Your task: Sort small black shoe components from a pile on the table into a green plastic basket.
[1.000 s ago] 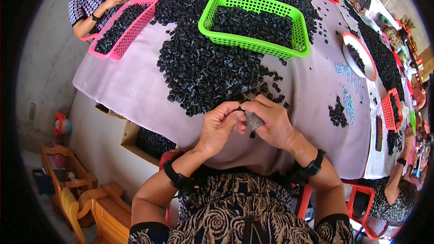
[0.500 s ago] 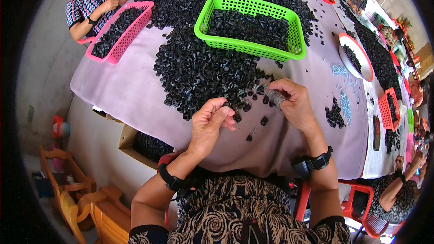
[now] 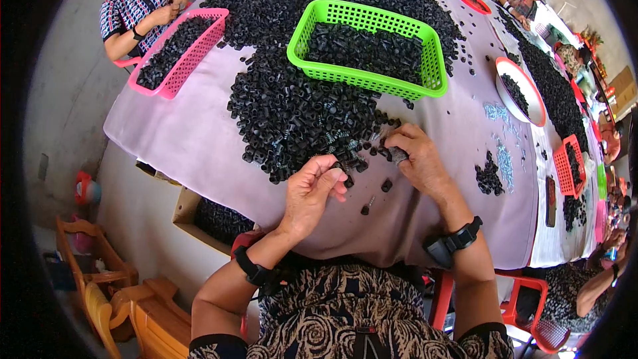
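Observation:
My left hand (image 3: 311, 193) is at the near edge of a heap of small black plastic parts (image 3: 299, 119). Thumb and fingers pinch one dark plastic part (image 3: 337, 166), which they mostly cover. My right hand (image 3: 420, 163), with a grey wrap (image 3: 398, 155) around a finger, reaches to the heap's right edge. Its fingers are drawn together, and what they hold, if anything, is hidden. Several small metal springs lie among the parts between the hands. Nearer me, a loose black part (image 3: 387, 185) and another with a spring (image 3: 371, 201) rest on the cloth.
A green basket (image 3: 369, 80) of black parts stands beyond my hands. To the left is a pink basket (image 3: 176, 83); a red-rimmed white bowl (image 3: 539, 108) and a pile of springs (image 3: 506, 167) are at right. Other people sit around the cloth-covered table (image 3: 179, 139).
My right hand has shifted slightly left and down, its fingers lower toward the heap's edge. My left hand has moved a little right and nearer me, still pinching a part.

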`<state>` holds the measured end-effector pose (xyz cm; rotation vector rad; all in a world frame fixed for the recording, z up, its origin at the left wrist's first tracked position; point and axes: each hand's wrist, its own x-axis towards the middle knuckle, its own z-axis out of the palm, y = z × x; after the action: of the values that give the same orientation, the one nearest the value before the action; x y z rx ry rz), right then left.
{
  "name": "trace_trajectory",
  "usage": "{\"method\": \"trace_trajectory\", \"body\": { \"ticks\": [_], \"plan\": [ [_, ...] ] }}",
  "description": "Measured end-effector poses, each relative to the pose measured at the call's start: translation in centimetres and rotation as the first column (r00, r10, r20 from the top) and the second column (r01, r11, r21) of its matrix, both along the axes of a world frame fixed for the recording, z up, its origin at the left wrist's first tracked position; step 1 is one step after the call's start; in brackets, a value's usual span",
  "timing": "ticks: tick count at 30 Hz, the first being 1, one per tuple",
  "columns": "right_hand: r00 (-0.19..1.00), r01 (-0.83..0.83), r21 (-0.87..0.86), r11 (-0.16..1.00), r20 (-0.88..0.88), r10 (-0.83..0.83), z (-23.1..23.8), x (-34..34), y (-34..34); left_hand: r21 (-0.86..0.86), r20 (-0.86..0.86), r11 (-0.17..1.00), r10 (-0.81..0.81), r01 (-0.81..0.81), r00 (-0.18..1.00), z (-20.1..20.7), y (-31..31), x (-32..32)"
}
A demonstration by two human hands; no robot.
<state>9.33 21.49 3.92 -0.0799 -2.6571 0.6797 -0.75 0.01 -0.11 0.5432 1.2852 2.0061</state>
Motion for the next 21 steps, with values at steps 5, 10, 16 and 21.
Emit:
{"method": "trace_trajectory", "body": {
  "ticks": [5, 10, 16, 21],
  "plan": [
    [0.990, 0.140, -0.094, 0.986, 0.010, -0.140, 0.0, 0.4, 0.8, -0.028, -0.049, 0.999, -0.031, 0.029, 0.998, -0.1, 0.0, 0.2],
    [0.987, 0.121, -0.181, 0.976, -0.084, -0.138, -0.9, 0.0, 1.1, -0.016, -0.057, 0.999, -0.042, 0.042, 0.997, -0.2, 0.0, 0.2],
    [0.998, 0.057, 0.050, 0.997, -0.032, -0.055, -0.8, -1.0, 0.3, -0.029, -0.081, 0.999, -0.048, 0.046, 0.996, -0.3, -0.1, 0.3],
    [0.997, 0.075, 0.063, 0.995, 0.000, -0.075, -0.8, -1.4, 0.1, -0.034, -0.067, 0.998, -0.058, 0.056, 0.996, -0.1, 0.0, 0.4]
  ]
}}
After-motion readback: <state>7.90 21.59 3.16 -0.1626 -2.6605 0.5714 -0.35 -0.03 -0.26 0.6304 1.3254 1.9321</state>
